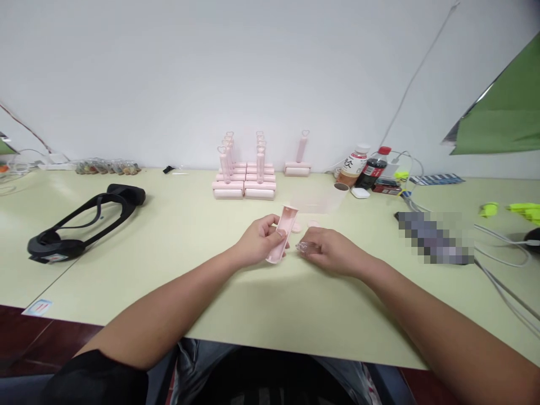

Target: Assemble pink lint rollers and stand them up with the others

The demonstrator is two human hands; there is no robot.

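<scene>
My left hand (pixel 262 241) is closed on a pink trough-shaped cover (pixel 288 220), its hollow side facing me and tilted. To its right, my right hand (pixel 327 247) is closed around a small clear plastic piece (pixel 302 246); most of it is hidden by the fingers. Two small round pink discs lie on the table just beyond my hands, a left disc (pixel 296 228) and a right disc (pixel 313 224). Farther back stand several pink lint rollers (pixel 259 185) with upright handles, and a single lint roller (pixel 297 169) is to their right.
A black headset (pixel 113 225) lies on the left of the pale table. At the back right are a brown-drink bottle (pixel 353 166), a cola bottle (pixel 373 169), a white case (pixel 360 193) and cables. A blurred dark object (pixel 436 239) lies at the right.
</scene>
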